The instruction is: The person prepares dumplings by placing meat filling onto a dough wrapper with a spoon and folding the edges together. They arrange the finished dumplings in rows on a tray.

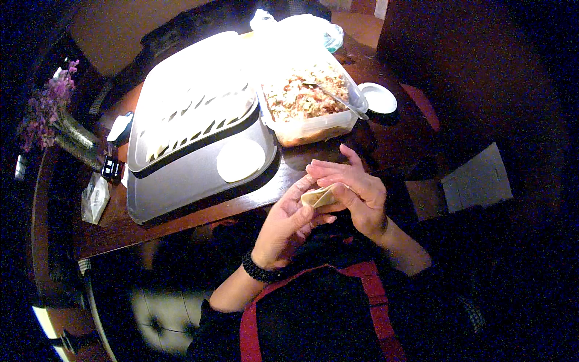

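Observation:
Just past the table's near edge, both my hands are on a small folded dumpling [318,196] in pale dough. My left hand [288,220], with a black beaded bracelet at its wrist, grips one end between thumb and fingers. My right hand [362,196] presses its thumb on the other end, its fingers reaching over the top. A round pale stack of dumpling wrappers [240,161] rests on the grey tray [175,196]. Beyond my hands, a clear plastic container [313,131] holds chopped filling [304,93], and a metal spoon [341,101] leans in it.
A second tray [140,154] with rows of pale dumplings overlaps the grey one, its far part washed out by glare. Right of the container is a small white dish [379,98]. A plastic bag [325,33] lies behind. At left stands a vase [78,142] with purple flowers.

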Demonstrator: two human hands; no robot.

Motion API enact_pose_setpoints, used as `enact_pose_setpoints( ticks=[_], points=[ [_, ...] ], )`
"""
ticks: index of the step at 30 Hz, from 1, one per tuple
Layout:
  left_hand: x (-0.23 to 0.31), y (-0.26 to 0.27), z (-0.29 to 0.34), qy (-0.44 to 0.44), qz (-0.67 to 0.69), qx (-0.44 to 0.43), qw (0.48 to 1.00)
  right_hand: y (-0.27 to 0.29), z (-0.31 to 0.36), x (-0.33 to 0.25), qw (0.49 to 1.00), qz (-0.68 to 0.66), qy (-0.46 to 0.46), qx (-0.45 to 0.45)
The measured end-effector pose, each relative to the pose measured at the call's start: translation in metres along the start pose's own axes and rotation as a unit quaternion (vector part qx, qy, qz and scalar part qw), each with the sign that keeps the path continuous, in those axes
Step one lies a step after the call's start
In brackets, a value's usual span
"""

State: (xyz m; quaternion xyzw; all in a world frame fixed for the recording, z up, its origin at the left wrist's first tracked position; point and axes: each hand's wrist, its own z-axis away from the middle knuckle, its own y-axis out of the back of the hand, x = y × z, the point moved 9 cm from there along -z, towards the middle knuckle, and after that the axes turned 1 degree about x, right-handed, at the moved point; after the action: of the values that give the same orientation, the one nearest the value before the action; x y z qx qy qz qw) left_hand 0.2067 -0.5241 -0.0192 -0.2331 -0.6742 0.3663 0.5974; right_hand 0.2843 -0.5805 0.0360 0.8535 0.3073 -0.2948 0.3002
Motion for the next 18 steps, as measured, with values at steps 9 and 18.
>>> enact_pose_setpoints(
  ticks=[9,18],
  points=[
    [-0.007,0.019,-0.002,-0.023,-0.085,0.124,0.988,-0.01,-0.004,0.008,0.998,0.055,-0.02,-0.024],
    [-0.006,0.024,-0.004,-0.034,-0.044,0.109,0.992,-0.017,-0.001,0.016,0.987,0.131,0.033,-0.086]
  ],
)
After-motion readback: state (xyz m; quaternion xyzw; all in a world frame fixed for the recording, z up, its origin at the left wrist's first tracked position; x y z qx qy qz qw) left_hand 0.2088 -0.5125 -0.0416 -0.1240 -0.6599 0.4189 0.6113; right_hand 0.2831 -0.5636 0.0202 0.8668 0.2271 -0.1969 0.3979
